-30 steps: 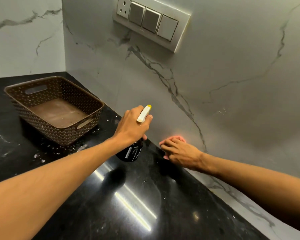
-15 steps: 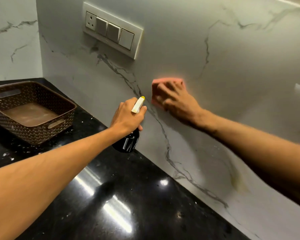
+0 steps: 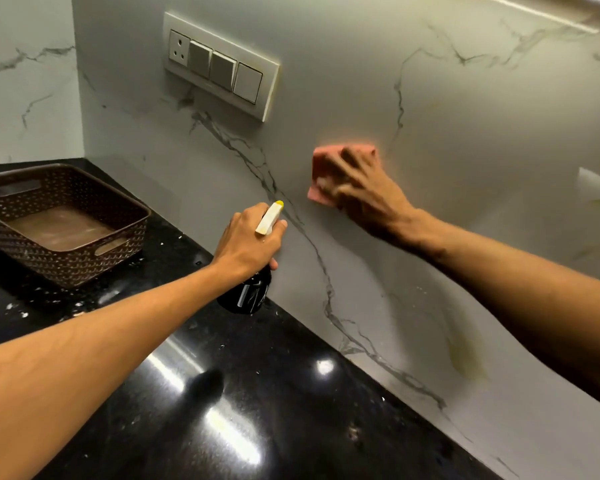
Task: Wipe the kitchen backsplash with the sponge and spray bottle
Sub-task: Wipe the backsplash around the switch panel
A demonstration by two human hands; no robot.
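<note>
Your right hand presses the pink rectangular sponge flat against the grey-veined white marble backsplash, below and right of the white four-module switch plate. Your fingers lie spread and fairly straight over the sponge, though they are blurred. Your left hand is wrapped tight round the neck of the black spray bottle with a white, yellow-tipped nozzle, directly below the switch plate. The brown woven plastic basket sits below and left of it.

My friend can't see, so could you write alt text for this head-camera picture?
A person's right hand presses a pink sponge against a white marbled backsplash while the left hand grips a dark spray bottle above a black countertop. A brown basket sits on the countertop, and a switch panel is on the backsplash.
</note>
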